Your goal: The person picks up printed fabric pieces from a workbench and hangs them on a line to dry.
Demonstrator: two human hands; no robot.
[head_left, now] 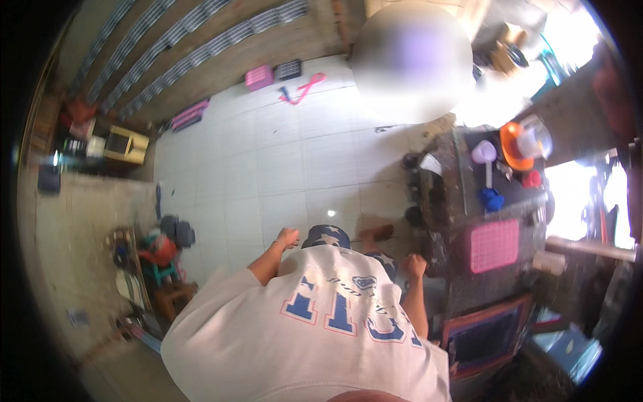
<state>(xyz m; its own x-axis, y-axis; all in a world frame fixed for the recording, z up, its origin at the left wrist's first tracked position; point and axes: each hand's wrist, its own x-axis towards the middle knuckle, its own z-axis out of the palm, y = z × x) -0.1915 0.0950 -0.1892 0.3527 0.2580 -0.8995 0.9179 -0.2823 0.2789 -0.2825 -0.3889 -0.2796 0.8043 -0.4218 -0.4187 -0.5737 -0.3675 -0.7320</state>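
My left hand [288, 238] hangs over the white tiled floor [281, 167], beside my shorts with a star pattern. Its fingers are curled in and no object shows in them. My right hand [414, 266] is closed into a fist on the other side of my body, close to the dark cabinet [462, 201]. Nothing shows in that fist either. Neither hand touches any object that I can make out. A bare foot [382, 232] shows on the tiles between the shorts and the cabinet.
On the cabinet stand a lavender dipper [483, 152], an orange basin [514, 149], a clear container [534, 139], a blue item [491, 199] and a pink basket [494, 246]. Ahead lie a pink box [259, 78] and pink strips [311, 86]. A wooden stool [174, 298] stands left.
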